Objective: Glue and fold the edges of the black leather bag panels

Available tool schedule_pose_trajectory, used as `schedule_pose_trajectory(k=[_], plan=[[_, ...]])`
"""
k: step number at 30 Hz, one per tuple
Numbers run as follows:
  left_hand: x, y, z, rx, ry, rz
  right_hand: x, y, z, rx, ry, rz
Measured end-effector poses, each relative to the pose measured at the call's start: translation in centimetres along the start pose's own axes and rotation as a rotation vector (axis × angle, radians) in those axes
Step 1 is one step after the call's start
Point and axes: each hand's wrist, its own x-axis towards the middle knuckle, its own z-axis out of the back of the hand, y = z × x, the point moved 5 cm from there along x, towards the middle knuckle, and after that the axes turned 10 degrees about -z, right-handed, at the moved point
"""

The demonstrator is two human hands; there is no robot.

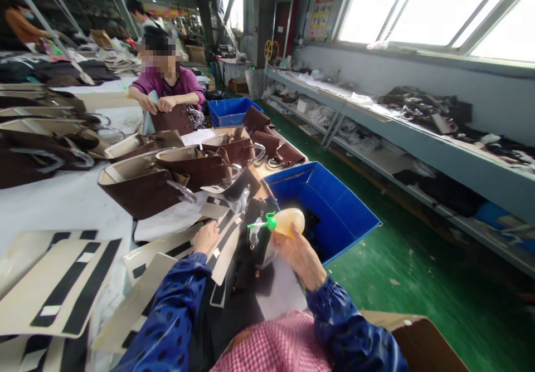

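Head view, green-capped bottle (289,220) in right fingers (298,234)

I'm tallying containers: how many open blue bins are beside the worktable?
2. The nearer blue bin is next to the right hand; the farther blue bin is by the worker in purple. Others may be hidden.

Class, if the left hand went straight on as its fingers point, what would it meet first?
The left hand would probably meet the pale panel with black strips first, right in front of it; beyond seems to lie some clear plastic, though depth is unclear.
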Motion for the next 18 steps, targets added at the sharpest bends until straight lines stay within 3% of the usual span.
schedule_pose_trajectory(k=[6, 11, 13, 18], plan=[[-2.8, 0.1, 7.2, -0.119, -0.209, 0.033, -0.2, 1.7, -1.6, 0.035, 0.026, 0.031], [-9.2, 0.4, 12.6, -0.365, -0.650, 0.031, -0.9, 1.2, -2.1, 0.055, 0.060, -0.012], [-12.5, 0.0, 13.3, -0.520, -0.829, 0.024, -1.1, 0.6, -2.3, 0.066, 0.079, -0.039], [-19.0, -1.7, 12.9, -0.744, -1.164, 0.069, -1.6, -1.4, -2.7, 0.068, 0.140, -0.110]])
